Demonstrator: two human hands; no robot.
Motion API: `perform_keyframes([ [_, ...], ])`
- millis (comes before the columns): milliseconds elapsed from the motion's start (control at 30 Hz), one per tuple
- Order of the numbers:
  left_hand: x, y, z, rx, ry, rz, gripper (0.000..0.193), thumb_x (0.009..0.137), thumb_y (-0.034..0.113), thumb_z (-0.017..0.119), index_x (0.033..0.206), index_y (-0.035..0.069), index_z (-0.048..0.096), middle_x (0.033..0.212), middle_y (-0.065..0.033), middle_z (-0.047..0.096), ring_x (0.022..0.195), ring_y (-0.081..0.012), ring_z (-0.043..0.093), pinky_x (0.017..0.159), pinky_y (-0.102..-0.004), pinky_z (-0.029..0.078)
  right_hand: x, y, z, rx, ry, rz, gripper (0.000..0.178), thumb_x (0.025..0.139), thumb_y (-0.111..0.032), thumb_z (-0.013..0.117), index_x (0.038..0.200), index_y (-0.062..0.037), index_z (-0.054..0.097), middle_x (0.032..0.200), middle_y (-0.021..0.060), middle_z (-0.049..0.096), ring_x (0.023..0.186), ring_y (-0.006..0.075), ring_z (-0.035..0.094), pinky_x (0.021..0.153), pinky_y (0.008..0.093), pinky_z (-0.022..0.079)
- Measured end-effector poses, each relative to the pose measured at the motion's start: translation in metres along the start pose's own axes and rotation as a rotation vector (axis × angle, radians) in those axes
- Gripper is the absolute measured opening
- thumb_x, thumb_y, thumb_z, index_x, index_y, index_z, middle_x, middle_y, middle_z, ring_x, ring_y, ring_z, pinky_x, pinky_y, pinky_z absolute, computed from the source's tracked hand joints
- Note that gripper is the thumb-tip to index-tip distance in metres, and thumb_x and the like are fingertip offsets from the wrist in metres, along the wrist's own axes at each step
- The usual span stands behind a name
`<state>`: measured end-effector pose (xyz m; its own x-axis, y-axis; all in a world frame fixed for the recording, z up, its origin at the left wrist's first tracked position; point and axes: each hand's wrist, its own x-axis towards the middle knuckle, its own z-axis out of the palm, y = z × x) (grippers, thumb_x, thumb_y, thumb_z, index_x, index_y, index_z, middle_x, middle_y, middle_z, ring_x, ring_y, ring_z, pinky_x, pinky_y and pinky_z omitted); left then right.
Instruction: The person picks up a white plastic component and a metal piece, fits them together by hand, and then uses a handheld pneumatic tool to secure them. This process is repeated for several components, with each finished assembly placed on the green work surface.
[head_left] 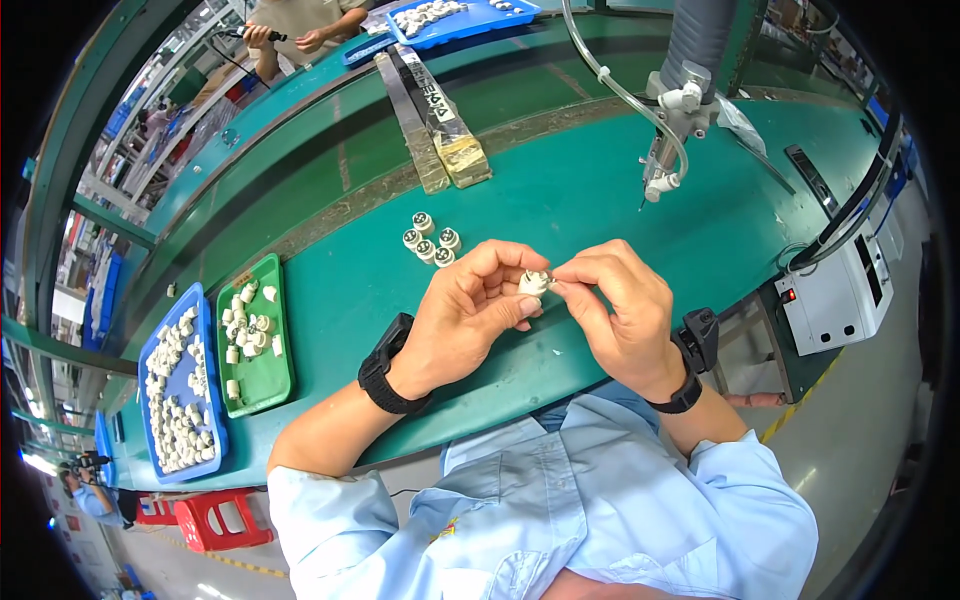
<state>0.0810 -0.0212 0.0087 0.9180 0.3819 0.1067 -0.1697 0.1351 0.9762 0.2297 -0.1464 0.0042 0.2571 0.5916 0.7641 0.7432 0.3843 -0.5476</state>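
Well, white part (533,285) between left fingertips (507,312).

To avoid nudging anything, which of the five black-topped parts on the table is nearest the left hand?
The cluster's lowest part in the picture, beside the left hand; the other four sit farther off.

Wears light-blue shirt (540,500) with front placket (556,475), small red-yellow emblem (446,530). Black straps (378,386) with boxy dark modules (699,338) circle both wrists.
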Motion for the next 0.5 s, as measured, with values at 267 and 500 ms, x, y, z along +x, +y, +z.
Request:
perform_keyframes([
  [267, -0.001, -0.006, 0.009, -0.028, -0.021, 0.1, 0.028, 0.088, -0.005, 0.066, 0.112, 0.002, 0.055, 0.105, -0.004, 0.061, 0.09, -0.0094, 0.061, 0.077, -0.0242, 0.053, 0.002, -0.002, -0.013, -0.227, -0.03, -0.176, 0.019, 0.071, 0.005, 0.075, 0.087, -0.0023, 0.068, 0.082, 0.009, 0.065, 0.067, 0.0228, 0.062, 0.054, 0.0308, 0.048],
  [500, -0.005, -0.002, 0.006, 0.189, 0.027, 0.075, 0.023, 0.087, -0.004, 0.068, 0.105, 0.003, 0.055, 0.1, -0.0029, 0.06, 0.089, -0.0087, 0.059, 0.079, -0.0248, 0.052, 0.001, -0.001, -0.012, -0.231, -0.081, -0.234, 0.023, 0.066, 0.003, 0.075, 0.086, -0.0029, 0.069, 0.083, 0.008, 0.066, 0.067, 0.0216, 0.062, 0.054, 0.0302, 0.048],
])
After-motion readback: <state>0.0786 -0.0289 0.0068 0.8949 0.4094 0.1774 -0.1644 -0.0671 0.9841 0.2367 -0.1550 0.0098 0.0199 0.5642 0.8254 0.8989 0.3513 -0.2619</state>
